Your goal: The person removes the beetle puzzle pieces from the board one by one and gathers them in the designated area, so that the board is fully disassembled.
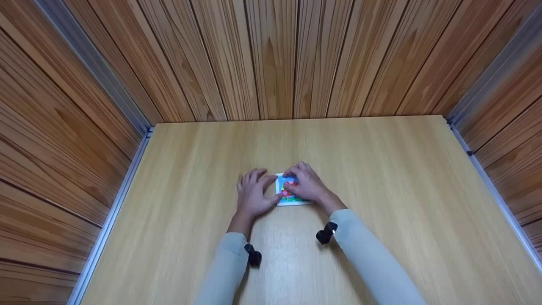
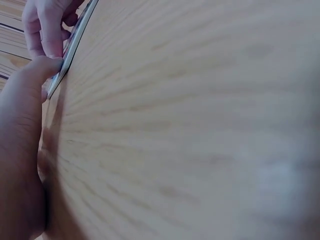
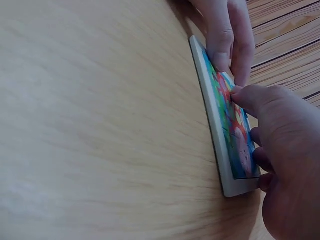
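A small flat picture puzzle [image 1: 293,202] with a white frame and a colourful blue, red and green picture lies on the table. My left hand [image 1: 254,195] holds its left side, thumb at the near left corner and index finger by the far left corner. My right hand [image 1: 308,182] reaches over the puzzle from the right, thumb on the picture and curled fingers at its far part. In the right wrist view, both thumbs touch the puzzle [image 3: 217,135], and thin lines cross its picture. The left wrist view shows only the puzzle's edge [image 2: 75,47]; the right hand hides part of the picture.
The puzzle lies on a light wood table [image 1: 203,156]. Wood-panelled walls [image 1: 271,59] stand at the back and both sides, with grey metal strips [image 1: 114,220] along the side edges. A small black device [image 1: 327,233] sits at each wrist.
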A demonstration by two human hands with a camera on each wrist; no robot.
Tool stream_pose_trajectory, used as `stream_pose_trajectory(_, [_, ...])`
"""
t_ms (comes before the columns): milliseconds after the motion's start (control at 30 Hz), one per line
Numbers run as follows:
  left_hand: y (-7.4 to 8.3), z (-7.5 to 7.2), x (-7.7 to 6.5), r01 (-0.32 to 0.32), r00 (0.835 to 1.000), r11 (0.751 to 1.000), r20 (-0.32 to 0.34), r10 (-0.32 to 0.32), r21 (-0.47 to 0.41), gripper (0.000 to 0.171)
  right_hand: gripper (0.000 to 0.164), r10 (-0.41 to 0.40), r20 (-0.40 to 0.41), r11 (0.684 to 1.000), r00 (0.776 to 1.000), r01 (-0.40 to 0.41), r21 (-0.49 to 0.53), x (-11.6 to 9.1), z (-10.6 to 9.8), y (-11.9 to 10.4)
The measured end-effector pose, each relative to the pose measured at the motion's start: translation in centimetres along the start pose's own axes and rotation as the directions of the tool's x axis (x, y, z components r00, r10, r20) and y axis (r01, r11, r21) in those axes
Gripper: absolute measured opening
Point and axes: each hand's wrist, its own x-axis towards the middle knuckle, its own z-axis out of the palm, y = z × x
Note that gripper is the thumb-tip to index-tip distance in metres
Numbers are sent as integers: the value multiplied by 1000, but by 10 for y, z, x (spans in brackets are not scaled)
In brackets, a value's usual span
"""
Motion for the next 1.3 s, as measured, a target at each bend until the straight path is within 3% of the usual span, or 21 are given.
stream_pose_trajectory(433, [-1, -1, 0, -9, 1000, 1000, 30, 9, -11, 67, 37, 76, 120, 997, 990, -77, 7, 3, -8, -4])
stream_pose_trajectory(633, [0, -1, 0, -13, 999, 1000, 40, 14, -19, 67, 35, 50, 122, 999, 991, -49, -12, 5, -9, -5])
stream_pose_trajectory(1300, [-1, -2, -1, -24, 999, 1000, 43, 24, 8, 67, 31, 81, 130, 996, 988, -83, 14, 6, -9, -11])
